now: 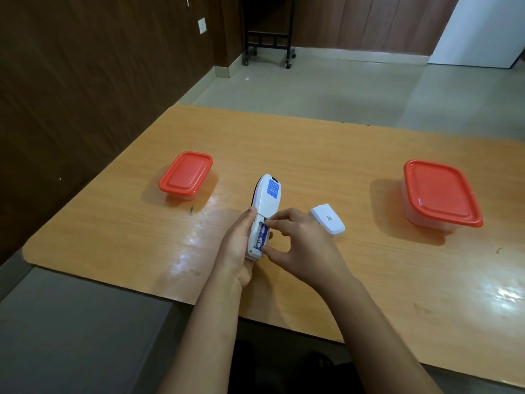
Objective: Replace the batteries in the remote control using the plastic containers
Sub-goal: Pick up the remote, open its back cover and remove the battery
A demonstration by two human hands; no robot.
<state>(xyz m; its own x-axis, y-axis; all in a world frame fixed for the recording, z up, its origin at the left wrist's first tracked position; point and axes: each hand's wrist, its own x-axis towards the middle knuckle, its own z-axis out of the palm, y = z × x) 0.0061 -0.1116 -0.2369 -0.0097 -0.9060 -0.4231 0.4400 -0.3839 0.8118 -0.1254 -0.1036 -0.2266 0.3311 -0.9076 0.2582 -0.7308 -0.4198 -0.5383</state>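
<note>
Early stage: compartment open, battery being worked on

The left hand (238, 245) is gripping the lower end of the white plastic remote control (267, 197), holding it back-up just above the orange wooden desk (284, 143). The right hand (301, 243) is pinching the blue cylindrical battery (262, 236) between forefinger and thumb as it is sitting in the open compartment. The white plastic battery cover (328, 218) is lying off on the desk just right of the hands, so the opening step looks done. The small red-lidded plastic container (186, 173) on the left and the larger red-lidded plastic container (441, 191) on the right are both sitting closed, well apart from the hands. Judging by that, the swapping, the use of the containers and the refitting of the cover are all remaining.
</note>
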